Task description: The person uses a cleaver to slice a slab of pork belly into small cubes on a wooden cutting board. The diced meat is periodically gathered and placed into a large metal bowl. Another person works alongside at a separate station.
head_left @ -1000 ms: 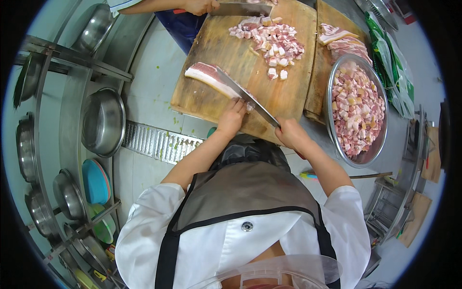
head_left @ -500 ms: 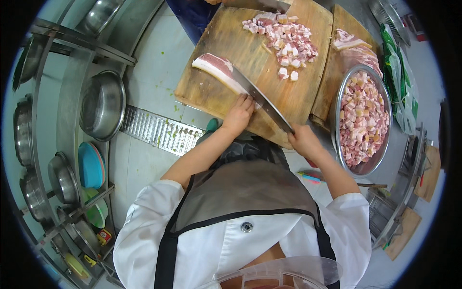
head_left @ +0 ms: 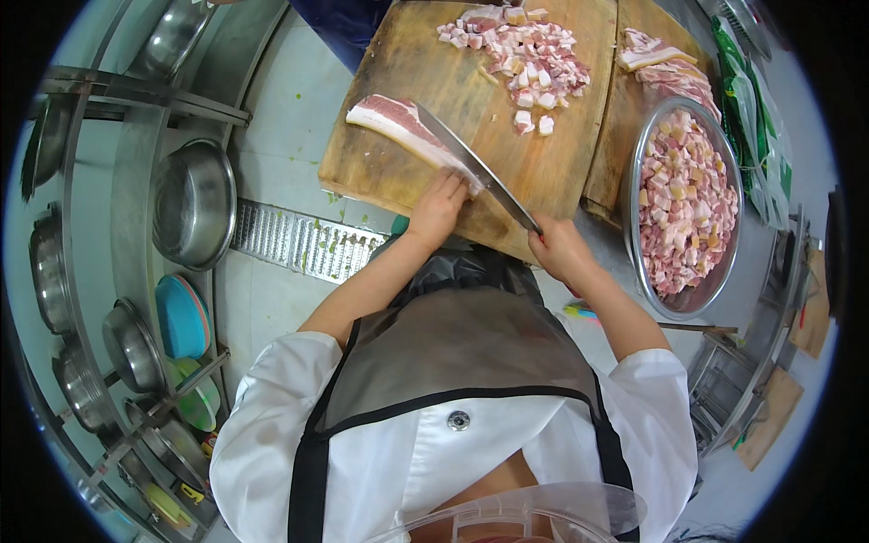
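Slab of meat (head_left: 398, 128) lies on the board (head_left: 543, 167), running from nr the L edge toward the near edge, still one long uncut pc as far as visible. L hand (head_left: 438, 206) is on its near end, fingers bent & close together; press or pinch, can't tell. R hand (head_left: 561, 246), just past the near edge, has fingers clenched round the handle of the knife (head_left: 478, 169); blade slants over the board along the slab's R side.

Progress: part done, by the look of it. Dice (head_left: 534, 59) are heaped toward the board's far R corner, w/ a couple of loose cubes on the heap's near side. Bowl (head_left: 632, 204), by the near end of the 2nd board (head_left: 599, 185), is well filled w/ similar cubes. Left uncubed: the slab, plus slices (head_left: 679, 81) nr the 2nd board's R edge.

Unclear: L fingertips vs. meat, hard to make out; blade's cutting edge too, so can't tell if it's in the slab or just alongside. Most of the handle is hidden in the R fist. Board's far edge is cut off at top, as is a blue garment (head_left: 337, 27) beyond its L edge.
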